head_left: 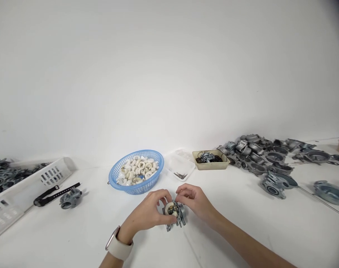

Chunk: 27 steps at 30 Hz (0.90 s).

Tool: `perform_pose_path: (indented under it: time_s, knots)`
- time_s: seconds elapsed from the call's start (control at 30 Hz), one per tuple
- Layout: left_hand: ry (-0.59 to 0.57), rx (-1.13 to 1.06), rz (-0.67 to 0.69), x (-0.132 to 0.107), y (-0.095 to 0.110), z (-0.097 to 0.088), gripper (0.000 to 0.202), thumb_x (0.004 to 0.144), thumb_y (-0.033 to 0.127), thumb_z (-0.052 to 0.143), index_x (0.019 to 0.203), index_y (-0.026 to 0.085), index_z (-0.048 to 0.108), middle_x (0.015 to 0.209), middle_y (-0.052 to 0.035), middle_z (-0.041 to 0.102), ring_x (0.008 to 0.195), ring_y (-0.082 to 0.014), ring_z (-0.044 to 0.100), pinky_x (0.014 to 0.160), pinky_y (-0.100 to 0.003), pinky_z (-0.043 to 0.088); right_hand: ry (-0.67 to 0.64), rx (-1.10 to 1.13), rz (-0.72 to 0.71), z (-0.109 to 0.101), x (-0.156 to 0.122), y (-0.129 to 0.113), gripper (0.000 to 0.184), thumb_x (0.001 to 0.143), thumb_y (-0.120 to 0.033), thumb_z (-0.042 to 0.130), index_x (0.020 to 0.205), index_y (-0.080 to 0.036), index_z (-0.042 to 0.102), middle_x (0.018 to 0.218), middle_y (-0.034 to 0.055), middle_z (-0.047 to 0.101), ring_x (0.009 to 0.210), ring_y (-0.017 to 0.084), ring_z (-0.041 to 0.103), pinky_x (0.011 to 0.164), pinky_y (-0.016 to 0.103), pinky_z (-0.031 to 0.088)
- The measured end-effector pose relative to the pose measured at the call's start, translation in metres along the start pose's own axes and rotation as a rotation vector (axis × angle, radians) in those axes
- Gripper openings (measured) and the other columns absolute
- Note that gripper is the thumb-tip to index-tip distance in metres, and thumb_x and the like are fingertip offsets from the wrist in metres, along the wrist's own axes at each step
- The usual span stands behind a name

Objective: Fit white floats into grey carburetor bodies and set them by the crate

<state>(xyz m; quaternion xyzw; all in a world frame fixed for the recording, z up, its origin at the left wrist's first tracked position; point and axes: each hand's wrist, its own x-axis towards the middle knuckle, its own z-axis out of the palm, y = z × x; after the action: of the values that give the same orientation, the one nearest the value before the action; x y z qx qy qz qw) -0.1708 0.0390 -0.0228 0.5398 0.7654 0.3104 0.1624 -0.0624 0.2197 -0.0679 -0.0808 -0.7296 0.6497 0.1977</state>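
A grey metal carburetor body [181, 213] sits on the white table in front of me, with a white float [168, 209] and brass parts in its upturned face. My left hand [148, 212] is closed around its left side, thumb along the near edge and fingers at the back. Above the far right edge of the body, my right hand [196, 203] has thumb and fingertips pinched together. Whatever lies between those fingertips is too small to make out. Behind the hands are a blue basket [140, 190] of white floats and a clear tray [183, 163] with thin metal pins.
A cream tray [212, 166] holds dark parts. Grey castings [253, 150] are heaped at the right, with a loose bowl-shaped casting [331, 192] nearer. On the left are a white crate [27, 195] of carburetor parts, a black watch [54, 195] and another carburetor body [70, 198].
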Motion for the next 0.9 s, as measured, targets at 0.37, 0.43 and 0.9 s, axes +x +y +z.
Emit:
perform_pose_path:
  time_s: [0.37, 0.43, 0.9]
  knots:
    - [0.013, -0.019, 0.0, 0.0, -0.003, 0.0, 0.032, 0.071, 0.041, 0.079, 0.094, 0.025, 0.064, 0.098, 0.0016, 0.067, 0.095, -0.0193, 0.057, 0.086, -0.029, 0.043, -0.028, 0.003, -0.006, 0.005, 0.0, 0.007, 0.021, 0.076, -0.036, 0.075, 0.084, -0.018, 0.071, 0.075, 0.0034, 0.072, 0.071, 0.018, 0.062, 0.072, 0.031, 0.046]
    - [0.025, -0.012, -0.002, 0.0, -0.004, 0.001, 0.032, 0.07, 0.041, 0.08, 0.094, 0.024, 0.065, 0.097, 0.0012, 0.067, 0.094, -0.0195, 0.057, 0.086, -0.029, 0.043, -0.029, 0.005, 0.01, 0.004, 0.0, 0.006, 0.02, 0.075, -0.036, 0.076, 0.084, -0.018, 0.072, 0.074, 0.0036, 0.072, 0.071, 0.018, 0.062, 0.071, 0.03, 0.046]
    - [0.071, 0.016, 0.042, 0.001, 0.004, 0.004, 0.021, 0.071, 0.03, 0.076, 0.09, 0.023, 0.067, 0.094, 0.0012, 0.065, 0.09, -0.018, 0.057, 0.081, -0.029, 0.041, -0.043, 0.036, 0.058, 0.001, -0.005, -0.006, 0.02, 0.074, -0.031, 0.074, 0.083, -0.014, 0.071, 0.071, 0.0023, 0.067, 0.067, 0.014, 0.054, 0.067, 0.028, 0.039]
